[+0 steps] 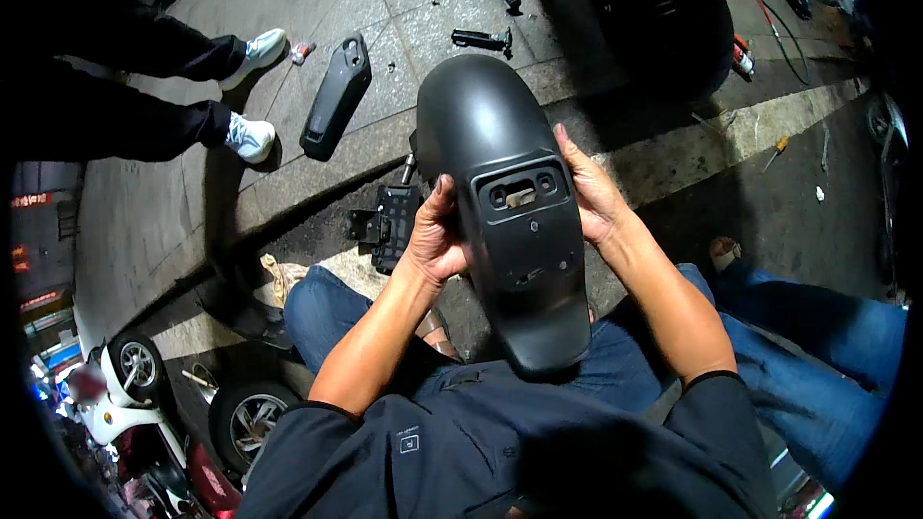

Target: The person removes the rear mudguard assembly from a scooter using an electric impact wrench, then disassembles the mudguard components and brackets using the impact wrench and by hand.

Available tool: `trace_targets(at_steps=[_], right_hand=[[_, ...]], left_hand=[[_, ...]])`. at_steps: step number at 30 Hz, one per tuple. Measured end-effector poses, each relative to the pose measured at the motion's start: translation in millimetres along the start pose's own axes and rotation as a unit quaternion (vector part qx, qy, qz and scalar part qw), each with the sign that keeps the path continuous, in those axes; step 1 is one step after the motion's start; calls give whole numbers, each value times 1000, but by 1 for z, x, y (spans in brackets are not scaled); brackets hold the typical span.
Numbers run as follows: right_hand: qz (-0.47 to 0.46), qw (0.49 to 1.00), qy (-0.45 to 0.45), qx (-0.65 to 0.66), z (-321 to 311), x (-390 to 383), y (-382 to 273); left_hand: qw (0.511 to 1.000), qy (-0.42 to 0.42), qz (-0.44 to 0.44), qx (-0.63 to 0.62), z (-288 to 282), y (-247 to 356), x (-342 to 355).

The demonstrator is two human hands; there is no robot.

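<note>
A long black plastic mudguard (524,255) is held up in front of my lap, its rounded end away from me and its narrower end near my shirt. A recessed panel with slots and holes crosses its middle. My left hand (439,242) grips its left edge, thumb up along the side. On the opposite edge, my right hand (594,200) clasps it with the thumb on top; the other fingers of both hands are partly hidden underneath. Just beyond my left hand lies a black slotted bracket (396,221) with a metal rod near it.
On the raised paving ahead lie a long black cover (336,101) and a small black part (484,40). A person in white shoes (252,140) stands at left. Scooter wheels (252,423) are lower left. A person's jeans-clad leg (817,341) is at right, a yellow-handled tool (778,150) beyond.
</note>
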State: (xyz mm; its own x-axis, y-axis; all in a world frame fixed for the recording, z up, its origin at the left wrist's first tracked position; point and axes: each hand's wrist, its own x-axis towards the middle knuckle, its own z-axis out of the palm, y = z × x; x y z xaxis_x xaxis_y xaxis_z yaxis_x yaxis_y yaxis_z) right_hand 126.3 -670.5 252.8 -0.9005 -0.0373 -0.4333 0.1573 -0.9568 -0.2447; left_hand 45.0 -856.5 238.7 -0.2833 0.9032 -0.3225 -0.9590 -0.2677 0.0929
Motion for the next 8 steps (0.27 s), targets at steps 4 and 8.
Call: trace_targets(at_steps=[4,8], right_hand=[[0,1000,20,-9,-4,4,6],[-22,994,83,-70,-9,7,10]], left_hand=[[1000,5,-5,-3,-6,4,-4],[1000,4,10,28,-14,2,-7]])
